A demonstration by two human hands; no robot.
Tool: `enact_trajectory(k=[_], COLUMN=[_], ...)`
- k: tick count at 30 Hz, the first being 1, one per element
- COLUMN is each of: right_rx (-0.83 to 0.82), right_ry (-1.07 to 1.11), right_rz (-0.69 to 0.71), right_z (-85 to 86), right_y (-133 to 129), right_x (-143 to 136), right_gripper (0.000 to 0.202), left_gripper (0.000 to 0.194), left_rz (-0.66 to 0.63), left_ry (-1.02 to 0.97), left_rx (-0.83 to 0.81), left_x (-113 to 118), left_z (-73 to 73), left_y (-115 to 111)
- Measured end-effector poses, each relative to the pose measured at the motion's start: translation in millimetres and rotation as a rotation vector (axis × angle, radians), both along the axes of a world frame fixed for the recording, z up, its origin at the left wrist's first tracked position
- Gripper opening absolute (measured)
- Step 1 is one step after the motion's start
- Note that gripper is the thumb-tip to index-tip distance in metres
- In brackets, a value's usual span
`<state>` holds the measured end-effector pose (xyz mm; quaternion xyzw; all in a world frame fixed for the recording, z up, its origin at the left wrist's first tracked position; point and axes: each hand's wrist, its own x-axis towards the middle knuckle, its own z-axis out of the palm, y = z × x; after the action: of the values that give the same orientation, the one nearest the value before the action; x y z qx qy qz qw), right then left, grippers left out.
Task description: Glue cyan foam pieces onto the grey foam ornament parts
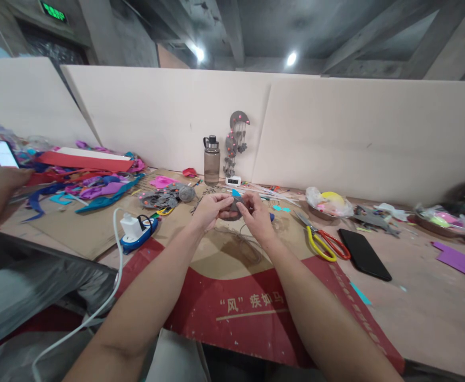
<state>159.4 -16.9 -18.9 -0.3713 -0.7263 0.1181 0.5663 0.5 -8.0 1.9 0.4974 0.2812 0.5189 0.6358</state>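
Head view. Your left hand (212, 211) and right hand (258, 217): both pinching one small grey felt-like piece (234, 208), above the paper-covered tabletop (419, 315). Pointed bright-blue scrap (236, 193): at its upper edge; attachment, cannot tell. Your piece: apparently unfinished. Grey crescent-topped ornament with pink dots (239, 120): seemingly assembled, before the white panel (336, 132). Loose grey cut pieces (164, 196): heaped, left, apparently unassembled.

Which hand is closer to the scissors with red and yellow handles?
The right. The right hand is left of the scissors; the left hand is farther left, with the right hand between.
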Motion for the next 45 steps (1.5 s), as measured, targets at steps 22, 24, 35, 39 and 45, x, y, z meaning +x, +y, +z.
enact_trajectory(k=[22,24,35,39,45], right_rx=[-0.157,-0.198,-0.445,-0.505,-0.545], right_ry=[0.272,0.312,0.667,0.674,0.716], right_rz=[-0.064,-0.035,0.325,0.384,0.444], right_z=[-2.0,-1.1,7.4,14.6,17.9], right_y=[3,2,-5,-15,-21], right_x=[-4,-4,-4,-7,-9], right_gripper=[0.018,0.018,0.033,0.038,0.032], left_gripper=[0.021,0.019,0.016,0.018,0.019], left_rz=[0.36,0.364,0.429,0.432,0.415], left_ry=[-0.03,-0.045,-0.088,-0.073,-0.036], left_rx=[-0.023,-0.064,-0.122,-0.114,-0.078], left_x=[-9,-11,-22,-22,-15], left_z=[-0.9,-1.4,-11.4,-12.9,-14.9], left_y=[15,16,34,34,29])
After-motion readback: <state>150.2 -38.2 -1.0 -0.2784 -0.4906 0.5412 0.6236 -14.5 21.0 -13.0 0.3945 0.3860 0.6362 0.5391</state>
